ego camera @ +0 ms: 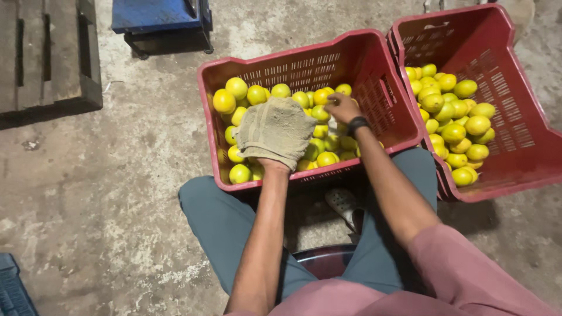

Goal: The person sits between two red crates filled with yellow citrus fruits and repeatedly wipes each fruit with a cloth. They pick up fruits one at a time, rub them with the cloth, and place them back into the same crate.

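Yellow-green round citrus fruit [325, 96] lies heaped in the tilted red slotted plastic crate [374, 50] between my knees. It could roll off the pile (my pinch looks light). My right hand [342, 107] closes its fingertips on one; my left hand [270, 153] lies under the olive-grey terry cloth [275, 130], its grasp hidden.

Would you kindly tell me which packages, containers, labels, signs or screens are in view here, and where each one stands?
Near red crate: slotted plastic, tilted between the knees, holding yellow-green citrus fruit.
Second red crate: same kind, to its right, also part-filled with fruit.
Blue platform: flat, on dark legs, top left on the concrete floor.
Dark blue ribbed object: bottom-left corner, mostly cut off.
No labels, signs or screens are visible.
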